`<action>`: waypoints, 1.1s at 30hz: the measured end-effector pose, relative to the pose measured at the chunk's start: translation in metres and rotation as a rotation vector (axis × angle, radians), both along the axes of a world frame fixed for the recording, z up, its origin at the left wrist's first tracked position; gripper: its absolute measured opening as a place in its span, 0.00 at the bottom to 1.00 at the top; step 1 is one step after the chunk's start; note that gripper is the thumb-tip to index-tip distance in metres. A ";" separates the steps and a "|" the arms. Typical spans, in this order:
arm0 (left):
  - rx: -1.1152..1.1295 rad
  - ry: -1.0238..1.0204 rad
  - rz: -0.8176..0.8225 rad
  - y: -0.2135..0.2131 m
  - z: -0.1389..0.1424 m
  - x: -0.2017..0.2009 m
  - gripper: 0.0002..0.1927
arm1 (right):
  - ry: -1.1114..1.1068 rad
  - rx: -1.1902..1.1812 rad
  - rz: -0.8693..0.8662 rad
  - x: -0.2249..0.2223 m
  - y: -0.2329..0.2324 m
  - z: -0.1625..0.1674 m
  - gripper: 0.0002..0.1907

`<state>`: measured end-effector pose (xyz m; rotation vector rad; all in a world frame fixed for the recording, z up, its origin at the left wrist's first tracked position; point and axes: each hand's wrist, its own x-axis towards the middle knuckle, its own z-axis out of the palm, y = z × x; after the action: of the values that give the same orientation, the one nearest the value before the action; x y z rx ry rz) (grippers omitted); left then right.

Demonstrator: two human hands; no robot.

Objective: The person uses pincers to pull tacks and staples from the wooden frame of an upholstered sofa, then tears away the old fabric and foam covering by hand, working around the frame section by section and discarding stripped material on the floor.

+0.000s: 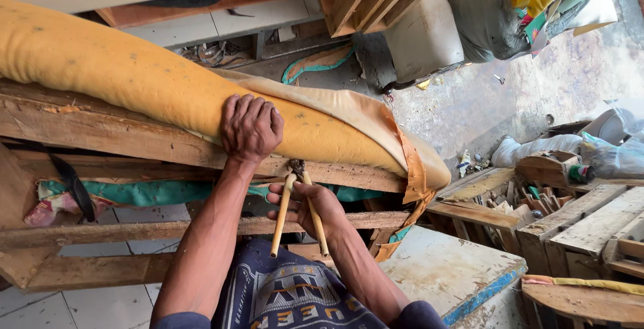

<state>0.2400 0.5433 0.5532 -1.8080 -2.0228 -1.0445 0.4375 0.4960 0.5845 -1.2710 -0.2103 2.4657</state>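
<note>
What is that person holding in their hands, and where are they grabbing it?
The right hand holds pincers by the two long handles. The left hand holds nothing; it presses on the yellow padding.

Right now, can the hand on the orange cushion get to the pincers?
Probably yes. The left hand presses the orange cushion just above the pincers, which the right hand grips; nothing lies between.

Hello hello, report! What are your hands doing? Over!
Left hand pressing the yellow foam. Right hand gripping pincers, head at the wooden rail. Nothing blocking.
</note>
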 end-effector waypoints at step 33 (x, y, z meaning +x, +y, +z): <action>-0.010 -0.016 0.013 -0.004 0.006 -0.002 0.09 | 0.288 0.026 -0.075 -0.018 -0.017 -0.017 0.22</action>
<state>0.2385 0.5390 0.5589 -1.7952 -2.0494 -1.0503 0.4190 0.4787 0.5673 -0.8817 -0.1169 2.5338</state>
